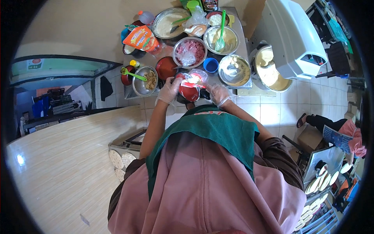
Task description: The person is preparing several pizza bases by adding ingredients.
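Both my hands wear clear plastic gloves. My left hand (169,91) is closed at the left side of a red container (189,94), near the table's front edge. My right hand (219,94) is closed around the end of a red utensil (194,85), which lies across the container's mouth. Something white shows at its tip; the container's contents are partly hidden. Just beyond are a metal bowl of pink pieces with a clear plastic bag (188,57), a bowl of red sauce (166,67) and a blue cup (211,65). A nearly scraped-out metal bowl (234,71) stands right of the cup.
At left, a metal bowl (139,87) holds brown pieces and a green spoon (132,74). Behind stand an orange pouch (141,38), a large bowl of pale mixture (161,25) and a cream bowl with a green spatula (220,41). A large mixer (294,43) stands right; another person (346,134) is beyond.
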{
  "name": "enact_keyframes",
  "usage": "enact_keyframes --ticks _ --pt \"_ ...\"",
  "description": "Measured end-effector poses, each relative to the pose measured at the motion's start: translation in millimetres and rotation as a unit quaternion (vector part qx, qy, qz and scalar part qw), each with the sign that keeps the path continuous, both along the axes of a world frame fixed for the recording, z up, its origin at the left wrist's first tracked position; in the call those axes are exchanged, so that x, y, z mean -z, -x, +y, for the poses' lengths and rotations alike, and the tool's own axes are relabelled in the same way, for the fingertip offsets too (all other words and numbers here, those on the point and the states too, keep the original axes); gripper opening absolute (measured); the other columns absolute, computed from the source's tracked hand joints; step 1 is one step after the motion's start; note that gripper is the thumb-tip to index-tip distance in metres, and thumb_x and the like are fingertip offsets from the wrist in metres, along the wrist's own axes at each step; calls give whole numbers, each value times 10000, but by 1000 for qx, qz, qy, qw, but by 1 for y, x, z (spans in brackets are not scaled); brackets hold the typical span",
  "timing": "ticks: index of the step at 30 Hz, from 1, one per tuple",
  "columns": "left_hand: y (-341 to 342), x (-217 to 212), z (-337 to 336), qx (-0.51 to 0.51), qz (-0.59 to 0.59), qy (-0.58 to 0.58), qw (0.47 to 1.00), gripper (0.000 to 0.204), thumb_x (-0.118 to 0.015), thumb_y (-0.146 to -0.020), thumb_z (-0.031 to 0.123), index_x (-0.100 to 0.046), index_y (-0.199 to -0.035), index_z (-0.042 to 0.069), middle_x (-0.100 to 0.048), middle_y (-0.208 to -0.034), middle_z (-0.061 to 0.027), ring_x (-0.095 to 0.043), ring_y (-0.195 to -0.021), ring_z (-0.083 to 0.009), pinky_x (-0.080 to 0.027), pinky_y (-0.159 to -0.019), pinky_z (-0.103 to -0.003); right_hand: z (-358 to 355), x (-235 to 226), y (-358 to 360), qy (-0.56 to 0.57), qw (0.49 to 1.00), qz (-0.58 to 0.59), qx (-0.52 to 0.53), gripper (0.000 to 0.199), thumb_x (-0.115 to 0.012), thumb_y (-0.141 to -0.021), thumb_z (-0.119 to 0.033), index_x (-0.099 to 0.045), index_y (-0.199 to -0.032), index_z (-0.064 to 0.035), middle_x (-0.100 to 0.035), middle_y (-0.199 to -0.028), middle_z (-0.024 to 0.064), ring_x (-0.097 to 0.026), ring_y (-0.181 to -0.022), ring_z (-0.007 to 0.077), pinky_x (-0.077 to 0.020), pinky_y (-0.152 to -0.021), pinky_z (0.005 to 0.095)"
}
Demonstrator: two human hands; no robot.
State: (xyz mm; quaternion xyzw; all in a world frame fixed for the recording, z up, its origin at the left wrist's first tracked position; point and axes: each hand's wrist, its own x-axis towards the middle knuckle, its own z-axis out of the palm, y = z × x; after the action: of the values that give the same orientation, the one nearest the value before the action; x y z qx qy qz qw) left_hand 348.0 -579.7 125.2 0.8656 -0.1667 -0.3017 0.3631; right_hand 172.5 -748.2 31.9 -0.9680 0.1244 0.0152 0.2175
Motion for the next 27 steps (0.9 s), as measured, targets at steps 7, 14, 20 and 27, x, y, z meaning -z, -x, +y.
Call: enact_keyframes --ticks 7,14,20,27 --pt "-11 27 14 -24 -9 1 1000 728 -520 -774 592 -468 -1138 -36 -592 -1016 -227 -564 -995 -306 -409 -855 -336 -1 38 2 -44 998 -31 37 278 -431 -905 -273 -568 -1112 -148 -601 -809 178 -591 -724 343 -448 -622 458" --pt "-18 36 8 -16 -23 -9 1000 775 -524 -747 618 -465 -1145 -44 -597 -1050 -208 -564 -1017 -310 -411 -861 -335 -21 50 17 -528 843 -12 104 347 -426 -934 -361 -611 -1002 -75 -502 -610 25 -448 -543 139 -378 -522 311" --pt "-27 48 7 -12 -38 -68 997 813 -527 -723 642 -465 -1161 -41 -593 -1076 -210 -563 -1030 -311 -412 -872 -336 -49 48 17 -475 880 -5 -4 254 -477 -899 -257 -626 -913 -51 -523 -648 28 -421 -558 112 -362 -532 262" --pt "-27 29 7 -26 -43 -40 998 744 -553 -742 591 -473 -1169 -12 -592 -1078 -211 -564 -1033 -297 -420 -875 -337 -80 29 28 -346 938 19 -35 232 -491 -723 -34 -642 -895 -67 -639 -856 75 -597 -807 247 -464 -745 320"
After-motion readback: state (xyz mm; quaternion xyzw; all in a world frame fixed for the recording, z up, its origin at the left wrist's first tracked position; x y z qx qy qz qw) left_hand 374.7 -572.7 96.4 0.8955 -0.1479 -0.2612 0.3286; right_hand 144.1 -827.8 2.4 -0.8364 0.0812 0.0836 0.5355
